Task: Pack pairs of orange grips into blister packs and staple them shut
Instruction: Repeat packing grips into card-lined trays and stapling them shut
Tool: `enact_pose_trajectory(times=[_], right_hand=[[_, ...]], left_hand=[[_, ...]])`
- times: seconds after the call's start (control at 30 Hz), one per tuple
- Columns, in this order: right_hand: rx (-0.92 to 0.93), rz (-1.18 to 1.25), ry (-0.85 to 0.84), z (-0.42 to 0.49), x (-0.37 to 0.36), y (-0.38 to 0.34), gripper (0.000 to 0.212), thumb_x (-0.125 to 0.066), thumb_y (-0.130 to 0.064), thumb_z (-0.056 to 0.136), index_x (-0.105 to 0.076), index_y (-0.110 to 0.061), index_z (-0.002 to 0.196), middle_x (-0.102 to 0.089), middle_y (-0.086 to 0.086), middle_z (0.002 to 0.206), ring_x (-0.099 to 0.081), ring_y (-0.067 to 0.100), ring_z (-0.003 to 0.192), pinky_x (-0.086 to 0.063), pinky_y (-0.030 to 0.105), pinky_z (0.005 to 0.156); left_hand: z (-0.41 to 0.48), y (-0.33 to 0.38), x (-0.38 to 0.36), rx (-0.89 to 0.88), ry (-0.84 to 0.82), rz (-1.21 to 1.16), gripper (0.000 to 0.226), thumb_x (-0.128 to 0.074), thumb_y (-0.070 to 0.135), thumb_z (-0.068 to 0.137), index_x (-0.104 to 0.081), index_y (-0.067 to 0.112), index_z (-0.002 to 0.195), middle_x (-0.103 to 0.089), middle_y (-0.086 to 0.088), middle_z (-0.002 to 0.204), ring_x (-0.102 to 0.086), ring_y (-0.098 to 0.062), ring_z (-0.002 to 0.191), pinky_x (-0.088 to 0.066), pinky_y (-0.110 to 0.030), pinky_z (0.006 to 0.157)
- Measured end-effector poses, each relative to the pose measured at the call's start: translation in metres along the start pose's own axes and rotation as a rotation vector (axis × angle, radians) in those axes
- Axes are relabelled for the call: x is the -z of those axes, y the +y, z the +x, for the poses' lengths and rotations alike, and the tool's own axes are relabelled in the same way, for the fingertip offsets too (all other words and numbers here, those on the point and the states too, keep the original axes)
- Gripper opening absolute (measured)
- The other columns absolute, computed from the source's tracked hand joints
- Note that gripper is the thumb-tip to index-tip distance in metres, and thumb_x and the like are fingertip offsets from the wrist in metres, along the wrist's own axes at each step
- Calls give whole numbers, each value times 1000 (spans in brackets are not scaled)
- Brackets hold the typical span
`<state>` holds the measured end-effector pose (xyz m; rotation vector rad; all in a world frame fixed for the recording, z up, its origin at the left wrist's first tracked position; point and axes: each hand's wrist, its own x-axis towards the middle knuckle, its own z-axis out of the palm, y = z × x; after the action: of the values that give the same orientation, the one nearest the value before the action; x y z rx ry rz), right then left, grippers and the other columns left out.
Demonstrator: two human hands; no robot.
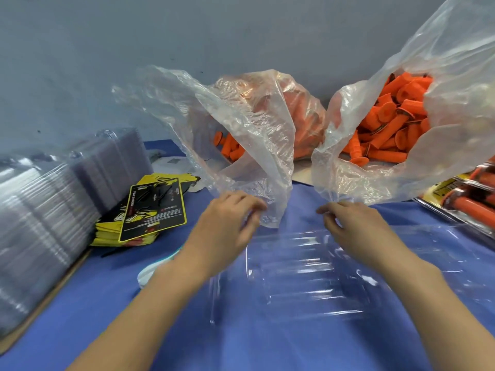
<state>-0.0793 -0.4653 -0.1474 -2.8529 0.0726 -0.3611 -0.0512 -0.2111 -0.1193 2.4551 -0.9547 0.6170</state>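
My left hand (227, 223) pinch-grip on left bag (241, 116) of orange grips (396, 124), right hand (353, 226) same on right bag (455, 76).

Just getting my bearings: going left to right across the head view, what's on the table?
stack of clear blister packs → yellow-and-black cards → first bag of orange grips → second bag of orange grips → finished packs

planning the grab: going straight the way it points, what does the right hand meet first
The right hand meets the clear bag of orange grips first; it seems to pinch the bag's near edge.
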Motion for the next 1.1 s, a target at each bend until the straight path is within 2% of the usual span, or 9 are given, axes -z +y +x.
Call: enact_pose_trajectory(times=[0.13, 0.23, 0.33, 0.47, 0.63, 0.73, 0.8, 0.93, 1.1], right_hand=[[78, 28, 17, -1, 2, -16, 34, -39, -27, 103, -60, -29, 130, -62, -4, 127, -52, 26, 117, -37, 37, 102], [125, 17, 23, -1, 2, -27, 34, -38, -27, 104, -58, -31, 131, -62, -4, 124, -52, 27, 114, -36, 36, 100], [167, 25, 37, 1, 0, -36, 34, -38, -28, 104, -58, -32, 131, -63, -6, 120, -52, 26, 111, -35, 33, 98], [209, -14, 28, 4, -4, -43, 35, -35, -31, 105, -55, -36, 133, -61, -9, 114, -52, 22, 110, -31, 30, 99], [259, 39, 67, 5, -5, -50, 32, -40, -28, 104, -58, -33, 130, -60, -9, 111, -51, 23, 107, -34, 33, 99], [283, 106, 114, 5, -5, -58, 30, -45, -24, 103, -62, -28, 127, -61, -7, 110, -52, 25, 105, -36, 35, 97], [292, 135, 123, 3, -5, -63, 29, -48, -22, 102, -64, -26, 126, -63, -6, 111, -53, 26, 105, -38, 37, 97], [319, 206, 118, -2, -8, -76, 27, -51, -18, 100, -66, -25, 122, -65, -5, 114, -54, 25, 106, -39, 35, 95], [397, 473, 40, -9, -18, -124, 29, -49, -19, 100, -62, -29, 123, -60, -16, 114, -50, 5, 109, -33, 10, 91]], left_hand=[[-25, -70, 24, 504, -48, 373, 34, -51, 29, 97, -56, 21, 130, -57, -5, 128, -47, -29, 120, -38, -43, 100], [-46, -97, 23, 645, -230, 480, 48, -49, 41, 97, -42, 26, 142, -41, -4, 147, -36, -27, 135, -31, -41, 109], [-54, -107, 19, 666, -239, 511, 41, -48, 40, 99, -48, 28, 138, -49, -1, 142, -46, -27, 127, -40, -40, 101], [-50, -100, 18, 651, -2, 500, 30, -39, 35, 104, -63, 19, 111, -68, -6, 111, -62, -35, 101, -47, -42, 77], [-48, -98, 41, 689, 475, 285, 34, -36, 33, 106, -61, 11, 101, -67, -16, 84, -59, -41, 76, -41, -41, 59], [-44, -98, 60, 628, 717, 168, 37, -38, 35, 106, -63, 7, 102, -64, -10, 77, -53, -30, 67, -33, -33, 53], [-41, -97, 61, 613, 709, 175, 37, -39, 37, 105, -64, 9, 101, -63, -5, 76, -52, -26, 65, -34, -32, 50], [-43, -98, 46, 673, 502, 183, 35, -43, 39, 103, -65, 12, 101, -69, -14, 83, -60, -39, 78, -49, -49, 65], [-51, -105, 43, 681, 472, 66, 32, -49, 38, 101, -67, 14, 94, -69, -4, 76, -60, -30, 74, -47, -45, 64]])
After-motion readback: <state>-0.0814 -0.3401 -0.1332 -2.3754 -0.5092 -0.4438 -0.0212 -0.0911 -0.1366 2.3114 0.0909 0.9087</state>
